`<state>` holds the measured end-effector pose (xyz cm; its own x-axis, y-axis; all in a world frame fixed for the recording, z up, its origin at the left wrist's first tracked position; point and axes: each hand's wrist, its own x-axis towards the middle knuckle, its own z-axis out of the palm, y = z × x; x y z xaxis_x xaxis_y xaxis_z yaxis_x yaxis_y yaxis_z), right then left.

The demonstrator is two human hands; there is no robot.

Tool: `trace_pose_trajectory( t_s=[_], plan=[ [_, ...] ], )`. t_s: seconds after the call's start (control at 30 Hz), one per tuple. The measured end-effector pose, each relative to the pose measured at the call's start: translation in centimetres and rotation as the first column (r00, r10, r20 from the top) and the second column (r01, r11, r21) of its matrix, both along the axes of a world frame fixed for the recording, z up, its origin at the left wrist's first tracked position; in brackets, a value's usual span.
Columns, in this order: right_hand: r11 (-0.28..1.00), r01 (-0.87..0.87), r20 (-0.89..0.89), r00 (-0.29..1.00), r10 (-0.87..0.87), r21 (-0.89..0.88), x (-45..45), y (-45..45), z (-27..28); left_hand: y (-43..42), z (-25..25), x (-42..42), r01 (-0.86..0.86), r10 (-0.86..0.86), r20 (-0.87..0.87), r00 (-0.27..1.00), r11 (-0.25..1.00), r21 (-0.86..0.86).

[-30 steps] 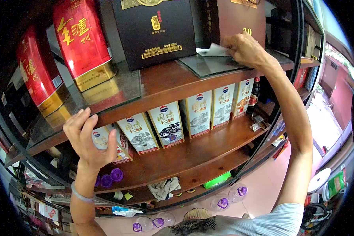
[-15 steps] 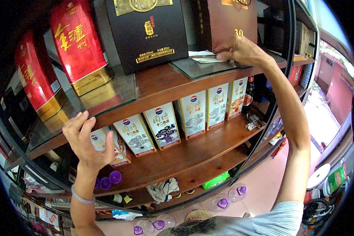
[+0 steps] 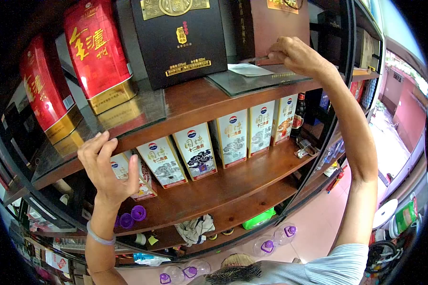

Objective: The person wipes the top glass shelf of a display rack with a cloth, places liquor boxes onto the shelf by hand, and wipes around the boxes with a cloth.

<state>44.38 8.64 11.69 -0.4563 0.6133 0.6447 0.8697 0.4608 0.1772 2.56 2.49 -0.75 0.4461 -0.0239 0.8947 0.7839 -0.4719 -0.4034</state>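
My left hand [image 3: 110, 166] rests its spread fingertips on the front edge of the upper wooden shelf [image 3: 185, 108], holding nothing. Above the shelf's right part is my right hand [image 3: 295, 54], in front of the brown box [image 3: 278, 28]. Its fingers are curled together, and what they pinch, if anything, is too small to make out. A white paper [image 3: 250, 70] lies on the dark glass sheet [image 3: 238, 84] just left of that hand. The black box [image 3: 183, 52] stands beside the paper.
Two red boxes [image 3: 100, 52] stand at the upper left. Several white boxes [image 3: 195, 152] line the shelf below, with purple caps [image 3: 138, 213] near its left end. Clear bottles with purple tops [image 3: 265, 246] are on the floor. A black frame post [image 3: 351, 38] rises at the right.
The white paper, earlier at my right hand's fingers, now lies on the glass apart from them. My right hand has lifted slightly. My left hand has stayed at the shelf edge.
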Motion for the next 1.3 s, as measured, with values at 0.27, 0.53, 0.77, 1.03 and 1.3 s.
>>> trace_pose_trajectory(
  t_s=[0.27,0.53,0.77,1.03,1.3],
  plan=[
    [0.990,0.133,0.146,0.981,-0.124,-0.055,-1.6,1.8,-0.4,0.2,-0.1,0.0,-0.019,0.019,-0.004,1.000,1.000,0.013],
    [0.963,0.261,0.165,0.954,-0.248,-0.063,-3.8,6.2,-1.0,0.4,-0.1,0.1,-0.029,0.030,-0.023,0.999,0.999,0.040],
    [0.946,0.302,0.182,0.943,-0.279,-0.115,-5.4,6.8,-0.6,0.6,-0.3,0.1,-0.047,0.048,-0.028,0.998,0.997,0.063],
    [0.932,0.359,0.014,0.933,-0.359,-0.049,-7.6,6.9,0.7,0.5,-0.2,0.4,-0.019,0.019,-0.013,1.000,0.998,0.056],
    [0.876,0.423,-0.079,0.889,-0.450,-0.230,-9.1,6.9,0.4,0.4,-0.2,0.2,-0.032,0.032,-0.006,0.999,0.999,0.044]
  ],
)
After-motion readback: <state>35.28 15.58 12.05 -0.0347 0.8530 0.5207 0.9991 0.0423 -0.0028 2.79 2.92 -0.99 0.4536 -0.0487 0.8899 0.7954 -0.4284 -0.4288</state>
